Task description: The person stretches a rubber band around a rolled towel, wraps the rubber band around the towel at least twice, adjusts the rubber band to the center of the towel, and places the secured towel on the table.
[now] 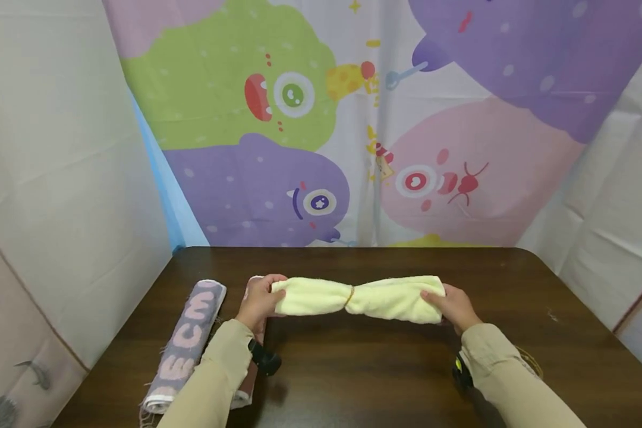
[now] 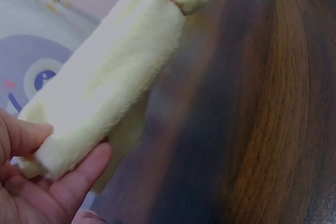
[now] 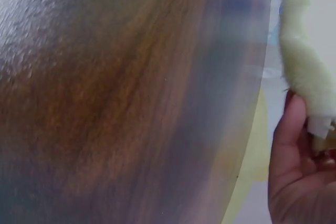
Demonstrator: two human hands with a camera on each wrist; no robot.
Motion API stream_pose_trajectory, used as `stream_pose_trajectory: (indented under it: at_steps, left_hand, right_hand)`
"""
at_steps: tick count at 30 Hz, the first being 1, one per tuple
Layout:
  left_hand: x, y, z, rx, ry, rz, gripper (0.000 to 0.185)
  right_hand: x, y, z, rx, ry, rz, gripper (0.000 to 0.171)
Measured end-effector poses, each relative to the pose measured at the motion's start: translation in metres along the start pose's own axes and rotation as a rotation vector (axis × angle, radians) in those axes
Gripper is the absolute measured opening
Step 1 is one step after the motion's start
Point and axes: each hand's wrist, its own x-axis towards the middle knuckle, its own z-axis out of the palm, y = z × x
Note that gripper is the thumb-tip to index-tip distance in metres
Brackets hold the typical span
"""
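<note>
A pale yellow rolled towel [image 1: 310,296] is held level above the table, cinched at its middle by a thin tan rubber band [image 1: 350,295]. My left hand [image 1: 259,302] grips its left end; in the left wrist view, thumb and fingers of that hand [image 2: 47,182] pinch the roll from both sides. At the opposite end, my right hand [image 1: 455,304] holds the towel with the thumb on the near face. Only part of the right hand [image 3: 294,156] and the towel's edge [image 3: 310,66] show in the right wrist view.
Left on the dark wooden table [image 1: 385,380] lies a grey-and-pink lettered rolled towel [image 1: 184,345] with frayed threads. Beside it, a brownish-pink roll [image 1: 246,386] is partly hidden by my left arm. Thin tan loops [image 1: 531,361] show by the right sleeve. A cartoon curtain [image 1: 364,208] hangs behind.
</note>
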Motion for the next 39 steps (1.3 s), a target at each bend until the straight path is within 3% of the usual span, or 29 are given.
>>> stream_pose_trajectory:
  at_steps: [8, 16, 20, 24, 27, 30, 33, 39]
  left_hand:
    - [0.009, -0.008, 0.005, 0.235, -0.040, -0.001, 0.029]
    - [0.014, -0.018, 0.006, 0.180, 0.007, -0.024, 0.029]
    - [0.015, -0.020, 0.010, 0.185, 0.079, -0.015, 0.029]
    - [0.018, -0.024, 0.012, 0.173, 0.163, -0.011, 0.028]
    - [0.019, -0.025, 0.010, 0.230, 0.184, 0.014, 0.028]
    - [0.017, -0.024, 0.008, 0.314, 0.155, 0.019, 0.029]
    - [0.014, -0.018, 0.004, 0.395, 0.108, -0.012, 0.029]
    - [0.020, -0.004, -0.016, 0.531, 0.011, 0.053, 0.028]
  right_hand:
    - [0.006, 0.005, 0.003, 0.033, 0.005, 0.048, 0.045]
    - [0.012, 0.008, 0.008, 0.068, -0.033, 0.095, 0.043]
    - [0.014, 0.007, 0.011, 0.058, -0.005, 0.114, 0.042]
    - [0.018, 0.006, 0.015, 0.039, 0.039, 0.140, 0.051]
    - [0.021, 0.005, 0.015, 0.040, 0.048, 0.163, 0.063]
    - [0.019, 0.006, 0.013, 0.034, 0.031, 0.186, 0.074]
    - [0.011, 0.005, 0.007, -0.048, -0.006, 0.174, 0.077]
    - [-0.002, -0.007, -0.019, -0.187, -0.012, 0.022, 0.074]
